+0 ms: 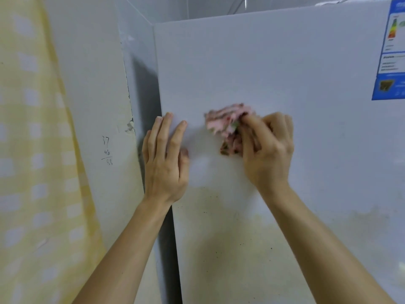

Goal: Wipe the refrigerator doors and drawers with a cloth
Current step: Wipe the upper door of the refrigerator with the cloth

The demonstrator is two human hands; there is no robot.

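Note:
A white refrigerator door [274, 69] fills most of the view. My right hand [267, 150] presses a crumpled pink cloth [228, 121] with green flecks against the door's middle; the cloth and fingers are blurred. My left hand [166, 159] lies flat with fingers spread on the door's left edge, holding nothing. The lower part of the door shows yellowish staining and dark specks [217, 227].
A blue and white energy label [392, 55] is stuck at the door's upper right. To the left is a white wall [92, 106] with pencilled numbers [107, 151] and a yellow checked curtain [30, 150]. A narrow dark gap [144, 88] separates the refrigerator from the wall.

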